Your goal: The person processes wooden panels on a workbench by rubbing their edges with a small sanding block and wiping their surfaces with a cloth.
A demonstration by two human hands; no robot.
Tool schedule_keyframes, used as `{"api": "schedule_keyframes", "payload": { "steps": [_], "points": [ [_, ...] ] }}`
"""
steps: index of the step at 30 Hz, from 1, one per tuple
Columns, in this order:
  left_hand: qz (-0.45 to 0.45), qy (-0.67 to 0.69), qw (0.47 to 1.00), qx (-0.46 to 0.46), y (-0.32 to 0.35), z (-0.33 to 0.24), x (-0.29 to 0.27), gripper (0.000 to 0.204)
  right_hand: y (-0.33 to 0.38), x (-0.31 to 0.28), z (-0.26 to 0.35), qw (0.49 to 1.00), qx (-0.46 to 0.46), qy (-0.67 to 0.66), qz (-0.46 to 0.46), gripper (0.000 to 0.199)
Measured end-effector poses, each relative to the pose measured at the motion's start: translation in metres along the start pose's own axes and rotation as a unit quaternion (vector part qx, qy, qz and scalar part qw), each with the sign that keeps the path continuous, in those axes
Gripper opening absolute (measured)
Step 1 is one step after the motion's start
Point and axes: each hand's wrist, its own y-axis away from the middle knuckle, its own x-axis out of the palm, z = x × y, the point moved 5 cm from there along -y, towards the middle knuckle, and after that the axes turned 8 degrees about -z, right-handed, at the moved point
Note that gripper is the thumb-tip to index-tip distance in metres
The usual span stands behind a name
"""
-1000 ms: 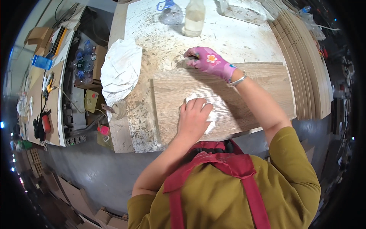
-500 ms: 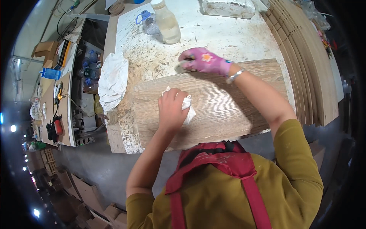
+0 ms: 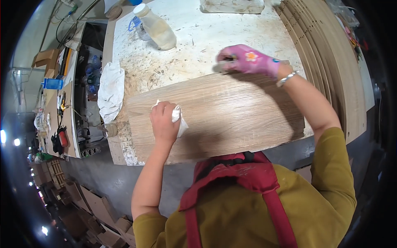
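Observation:
A wood-grain board [image 3: 223, 118] lies across the near part of the worktable. My bare left hand [image 3: 164, 122] presses a crumpled white cloth [image 3: 182, 127] against the board's left part, fingers bent over it. My right hand [image 3: 248, 62] wears a pink glove with a flower on its back. It is at the board's far edge, right of the middle, with curled fingers. Something greyish shows at those fingertips; whether it is a held thing or the glove's palm I cannot tell.
Beyond the board stand a cloudy bottle with a white cap [image 3: 156, 28] and a clear jug with a blue handle [image 3: 140, 29]. A white rag [image 3: 111, 91] hangs over the table's left edge. Long boards [image 3: 331, 62] stack along the right. A clear block-shaped package [image 3: 232, 5] lies at the back.
My right hand has slid rightward along the board's far edge. My left hand stays on the cloth at the board's left part. The whole view has shifted slightly.

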Motion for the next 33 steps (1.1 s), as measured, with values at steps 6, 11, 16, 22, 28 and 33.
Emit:
{"api": "schedule_keyframes", "payload": {
  "steps": [6, 11, 16, 22, 28, 33],
  "points": [
    [-0.011, 0.022, 0.999, 0.024, -0.005, -0.007, 0.001, 0.017, -0.020, 0.028, 0.018, 0.999, -0.002, -0.036, -0.017, 0.039],
    [-0.012, 0.016, 1.000, 0.014, -0.004, -0.007, -0.003, 0.016, 0.022, -0.007, -0.013, 0.999, -0.001, 0.019, -0.033, 0.032],
    [0.004, 0.023, 1.000, -0.009, -0.003, -0.002, 0.002, 0.020, 0.084, -0.068, -0.052, 0.992, 0.039, 0.065, -0.104, 0.027],
    [-0.004, 0.035, 0.999, 0.013, -0.005, -0.005, 0.000, 0.018, 0.135, -0.109, -0.079, 0.970, 0.058, 0.157, -0.179, 0.023],
    [-0.009, 0.029, 0.999, 0.021, -0.006, -0.008, -0.001, 0.018, 0.159, -0.118, -0.102, 0.904, 0.156, 0.371, -0.144, 0.021],
    [-0.012, 0.033, 0.999, 0.026, -0.001, -0.005, -0.001, 0.019, 0.204, -0.103, -0.077, 0.911, 0.155, 0.185, -0.335, 0.027]
  ]
}}
